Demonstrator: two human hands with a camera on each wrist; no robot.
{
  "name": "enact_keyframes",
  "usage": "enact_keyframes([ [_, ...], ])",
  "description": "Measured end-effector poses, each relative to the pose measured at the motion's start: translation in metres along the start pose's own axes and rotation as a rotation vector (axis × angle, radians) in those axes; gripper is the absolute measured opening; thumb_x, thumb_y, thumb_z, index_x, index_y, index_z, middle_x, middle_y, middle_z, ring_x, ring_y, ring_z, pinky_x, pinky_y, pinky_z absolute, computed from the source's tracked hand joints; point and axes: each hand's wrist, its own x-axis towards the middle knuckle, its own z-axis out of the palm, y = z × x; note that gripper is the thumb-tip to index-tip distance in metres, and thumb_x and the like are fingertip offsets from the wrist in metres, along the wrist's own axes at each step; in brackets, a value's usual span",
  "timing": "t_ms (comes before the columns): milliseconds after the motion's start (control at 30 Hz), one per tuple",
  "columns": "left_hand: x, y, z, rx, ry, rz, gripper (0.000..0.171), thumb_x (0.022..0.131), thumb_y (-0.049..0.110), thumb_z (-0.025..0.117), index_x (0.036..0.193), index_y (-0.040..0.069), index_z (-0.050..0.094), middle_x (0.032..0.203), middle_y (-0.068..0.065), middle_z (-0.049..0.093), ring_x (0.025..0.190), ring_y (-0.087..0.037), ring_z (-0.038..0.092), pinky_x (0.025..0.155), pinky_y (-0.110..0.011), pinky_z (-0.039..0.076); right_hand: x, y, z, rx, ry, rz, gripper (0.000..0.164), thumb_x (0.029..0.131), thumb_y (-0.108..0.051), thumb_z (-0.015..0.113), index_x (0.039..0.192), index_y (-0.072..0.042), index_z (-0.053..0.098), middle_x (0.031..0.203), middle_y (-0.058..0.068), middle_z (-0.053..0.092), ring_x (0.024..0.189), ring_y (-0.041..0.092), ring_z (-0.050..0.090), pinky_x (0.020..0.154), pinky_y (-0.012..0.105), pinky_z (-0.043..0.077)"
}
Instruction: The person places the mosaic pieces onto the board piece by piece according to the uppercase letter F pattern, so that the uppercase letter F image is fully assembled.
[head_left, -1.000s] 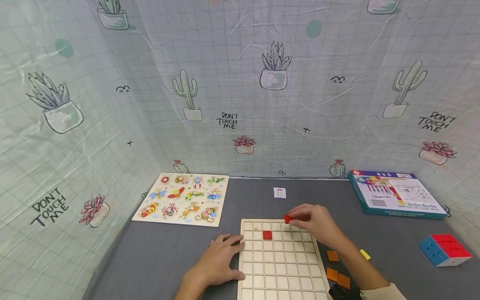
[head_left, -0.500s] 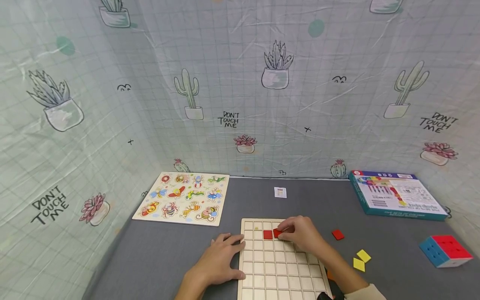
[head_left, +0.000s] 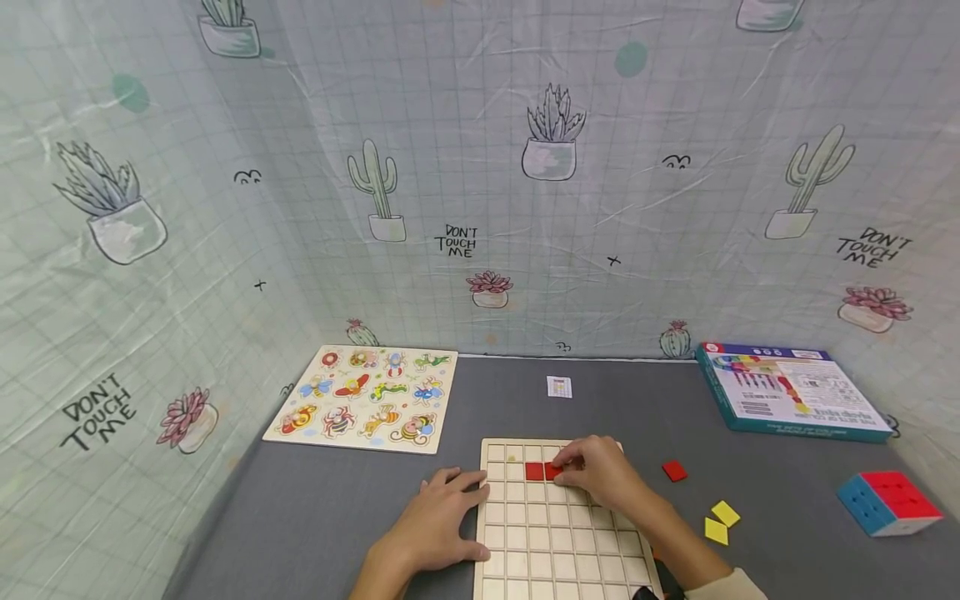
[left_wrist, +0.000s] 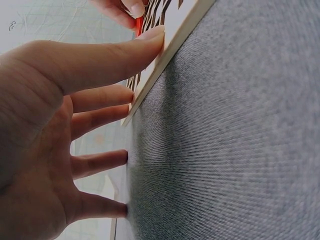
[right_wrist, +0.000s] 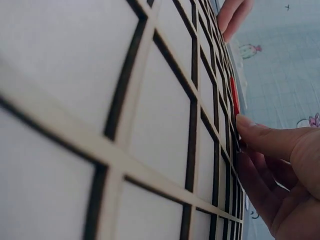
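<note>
I am resting my left hand (head_left: 442, 523) flat on the grey, felt-like table cover (head_left: 315, 517), fingers spread and straight, with the fingertips lying against the left edge of the wooden grid board (head_left: 558, 533). The board is pale plywood, thin and square-cornered, cut into rows of shallow square cells with dark laser-burnt lines between them. In the left wrist view its light edge is running along my fingers, and the cloth beneath is showing a fine woven grain.

My right hand (head_left: 600, 475) is lying over the upper part of the board, fingers curled down and pressing on a small flat red square tile (head_left: 553, 472) that is sitting in a cell of the second row, touching another red tile (head_left: 534, 472) just to its left. My fingers are covering the right part of the tile, so I cannot tell whether it is lying fully seated. In the right wrist view only a thin red sliver is showing at my fingertip (right_wrist: 246, 122).

A loose red tile (head_left: 674, 471) and two yellow diamond tiles (head_left: 718, 521) are lying on the cloth right of the board. My forearm is hiding the board's right edge, and the board's near rows are being cut off by the frame.
</note>
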Motion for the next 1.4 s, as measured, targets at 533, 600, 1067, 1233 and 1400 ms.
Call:
enact_keyframes([
  [533, -0.0006, 0.0003, -0.0004, 0.0, 0.005, -0.002, 0.075, 0.075, 0.048, 0.087, 0.14, 0.017, 0.064, 0.155, 0.001, 0.052, 0.142, -0.042, 0.044, 0.1, -0.08, 0.041, -0.0005, -0.0045, 0.0032, 0.03, 0.01, 0.048, 0.015, 0.076, -0.007, 0.088, 0.089, -0.011, 0.081, 0.088, 0.001, 0.079, 0.065, -0.002, 0.061, 0.058, 0.018, 0.05],
  [600, -0.0007, 0.0003, -0.0003, 0.0, 0.004, -0.003, 0.075, 0.075, 0.048, 0.087, 0.14, 0.018, 0.064, 0.155, 0.001, 0.052, 0.143, -0.042, 0.044, 0.1, -0.08, 0.04, -0.0007, -0.0045, 0.004, 0.031, 0.01, 0.063, 0.015, 0.075, -0.007, 0.088, 0.088, -0.011, 0.08, 0.088, 0.0, 0.078, 0.065, -0.001, 0.06, 0.058, 0.018, 0.049],
  [1067, -0.0013, -0.0001, -0.0007, 0.005, -0.008, 0.006, 0.074, 0.078, 0.046, 0.085, 0.142, 0.018, 0.062, 0.157, 0.002, 0.051, 0.143, -0.042, 0.044, 0.101, -0.078, 0.041, -0.0007, -0.0028, 0.0059, 0.031, 0.03, 0.073, 0.015, 0.076, -0.007, 0.087, 0.087, -0.012, 0.08, 0.089, 0.0, 0.078, 0.066, -0.002, 0.06, 0.059, 0.018, 0.05],
  [1233, -0.0017, 0.0003, -0.0004, 0.015, -0.012, 0.0, 0.073, 0.078, 0.046, 0.084, 0.143, 0.018, 0.062, 0.157, 0.003, 0.05, 0.144, -0.042, 0.044, 0.101, -0.078, 0.041, -0.0003, -0.0037, 0.0063, 0.023, 0.035, 0.072, 0.014, 0.076, -0.007, 0.087, 0.087, -0.012, 0.08, 0.088, 0.0, 0.078, 0.065, -0.002, 0.06, 0.058, 0.018, 0.05],
  [1400, -0.001, 0.0011, -0.0006, 0.015, -0.024, -0.011, 0.073, 0.08, 0.045, 0.083, 0.144, 0.019, 0.06, 0.158, 0.005, 0.049, 0.145, -0.041, 0.043, 0.102, -0.078, 0.041, -0.0012, -0.0043, 0.0042, 0.026, 0.029, 0.073, 0.014, 0.076, -0.008, 0.087, 0.088, -0.012, 0.08, 0.089, 0.001, 0.078, 0.067, -0.001, 0.062, 0.059, 0.018, 0.05],
])
